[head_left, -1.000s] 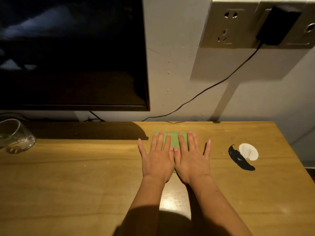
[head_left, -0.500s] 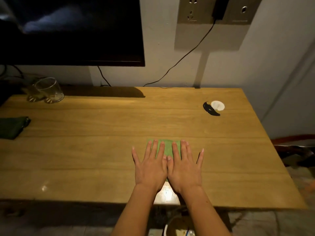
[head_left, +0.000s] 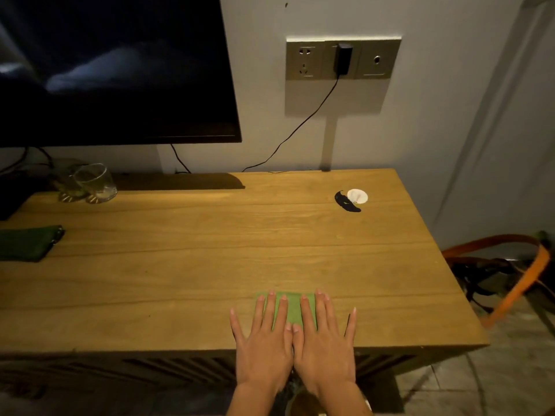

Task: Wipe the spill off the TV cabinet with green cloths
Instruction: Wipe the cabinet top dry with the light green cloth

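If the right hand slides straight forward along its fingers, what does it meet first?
Ahead of the right hand, probably only bare cabinet top until the wall; the black spill lies further right.

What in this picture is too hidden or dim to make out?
Head view:
green cloth: mostly covered by the left hand and right hand; any spill beneath is hidden.
dark cloth: cut off by the left edge.
black shape beside the white disc: too small to identify.

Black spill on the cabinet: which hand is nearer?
Right. The right hand lies toward the front edge, slightly left of the black spill; the left hand is farther left.
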